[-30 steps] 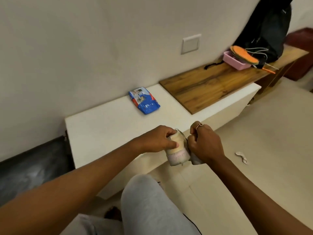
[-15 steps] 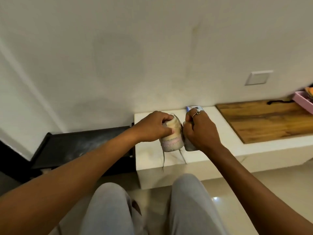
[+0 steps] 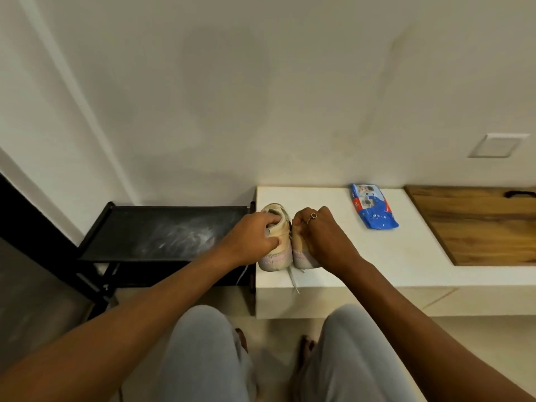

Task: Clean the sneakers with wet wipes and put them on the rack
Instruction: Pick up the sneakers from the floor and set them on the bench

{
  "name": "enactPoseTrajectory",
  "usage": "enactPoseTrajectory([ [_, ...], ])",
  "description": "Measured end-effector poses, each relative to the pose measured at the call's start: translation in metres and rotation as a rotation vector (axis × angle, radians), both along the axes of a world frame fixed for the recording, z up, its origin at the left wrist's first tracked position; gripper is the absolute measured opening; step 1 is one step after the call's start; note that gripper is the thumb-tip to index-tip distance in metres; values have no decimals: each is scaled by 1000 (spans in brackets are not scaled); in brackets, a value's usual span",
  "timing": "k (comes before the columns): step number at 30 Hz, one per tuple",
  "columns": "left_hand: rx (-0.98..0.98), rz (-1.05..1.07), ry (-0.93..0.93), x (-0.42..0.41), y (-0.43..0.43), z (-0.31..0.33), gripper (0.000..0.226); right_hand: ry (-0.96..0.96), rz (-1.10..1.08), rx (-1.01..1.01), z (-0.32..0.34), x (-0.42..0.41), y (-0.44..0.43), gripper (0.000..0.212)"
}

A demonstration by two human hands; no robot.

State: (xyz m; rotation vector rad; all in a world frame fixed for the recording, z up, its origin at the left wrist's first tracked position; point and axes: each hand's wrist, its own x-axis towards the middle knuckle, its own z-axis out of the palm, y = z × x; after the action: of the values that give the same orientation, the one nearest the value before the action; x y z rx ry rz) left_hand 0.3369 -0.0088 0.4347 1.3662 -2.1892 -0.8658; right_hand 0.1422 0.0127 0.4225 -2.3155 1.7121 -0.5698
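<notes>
The person sits low, with both arms stretched out to the middle of the picture. The left hand has its fingers curled round the top of the first sneaker. The right hand, with a ring on one finger, has its fingers bent down over the second sneaker and grips it. The two small cream and pink shoes are side by side and touching, heels toward us, at the left end of the white bench. I cannot tell if their soles sit on it or hang just above. A lace dangles over the bench's front edge.

The blue wipes pack lies flat on the bench to the right, near the wall and well apart from the shoes. I cannot tell if it is open. Further right, a wooden board covers the bench top.

The black rack stands just left of the bench, right up by its end. Its top shelf has a pale dusty smear. The first sneaker is just beside the bench edge next to the rack. A wide stretch of white bench top shows between the shoes and the pack.
</notes>
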Motion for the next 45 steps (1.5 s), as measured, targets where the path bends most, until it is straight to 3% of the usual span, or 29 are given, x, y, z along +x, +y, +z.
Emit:
enactPoseTrajectory([
  [9,-61,16,-18,-13,-26,-48,39,82,-113,7,-29,-13,-19,15],
  [14,-122,56,-77,-40,-41,-82,37,116,-204,63,-63,-32,-33,30],
  [19,-138,67,-153,-59,-46,-109,40,142,-299,119,-88,-53,-37,22],
  [26,-243,94,-248,-74,-40,-136,42,138,-219,125,-115,-52,-37,13],
  [38,-241,153,-437,-73,-35,-156,45,33,-210,174,-117,-45,-36,13],
  [45,-224,274,-376,-80,-33,-149,47,-39,-230,218,-118,-45,-41,20],
])
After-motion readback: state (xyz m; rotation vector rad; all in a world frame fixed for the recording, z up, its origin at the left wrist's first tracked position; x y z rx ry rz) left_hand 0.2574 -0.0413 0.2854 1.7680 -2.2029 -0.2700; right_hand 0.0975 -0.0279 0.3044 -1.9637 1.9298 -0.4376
